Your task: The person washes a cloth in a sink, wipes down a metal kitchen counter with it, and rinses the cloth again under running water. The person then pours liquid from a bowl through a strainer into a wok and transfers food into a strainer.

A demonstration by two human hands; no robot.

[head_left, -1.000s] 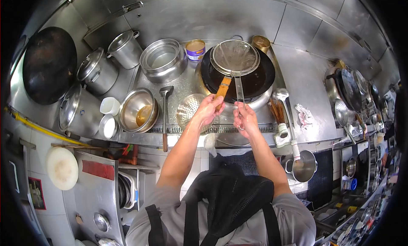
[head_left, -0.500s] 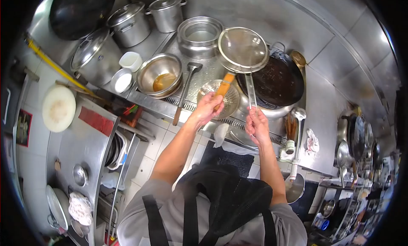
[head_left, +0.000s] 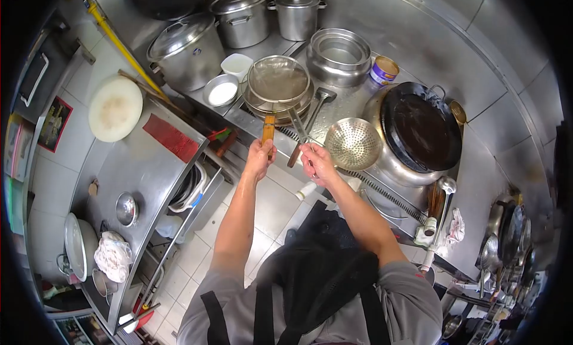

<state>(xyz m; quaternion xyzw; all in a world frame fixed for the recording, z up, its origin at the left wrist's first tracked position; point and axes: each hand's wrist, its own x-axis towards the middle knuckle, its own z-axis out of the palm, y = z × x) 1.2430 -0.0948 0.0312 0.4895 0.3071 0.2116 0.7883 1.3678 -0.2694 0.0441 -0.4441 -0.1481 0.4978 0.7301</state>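
My right hand [head_left: 318,164] is closed around the metal handle of a round fine-mesh strainer [head_left: 279,76]. The strainer hangs over a steel bowl [head_left: 253,110], which it mostly covers. My left hand [head_left: 259,157] grips a flat wooden handle [head_left: 268,128] that runs up under the strainer's rim. What this handle is fixed to is hidden. Just right of the strainer handle lies a wok spatula [head_left: 323,96] with a dark blade. A perforated skimmer [head_left: 353,144] rests on the stove to the right of my right hand.
A dark wok [head_left: 421,130] sits on the burner at the right. Behind stand a steel pot [head_left: 339,59], a can [head_left: 384,70] and several lidded pots [head_left: 240,20]. A bowl of white contents [head_left: 222,92] is left of the strainer. A steel side counter [head_left: 116,166] runs along the left.
Both hands have carried the strainer and the wooden handle leftward, from beside the wok to over the steel bowl. The camera view has turned left.
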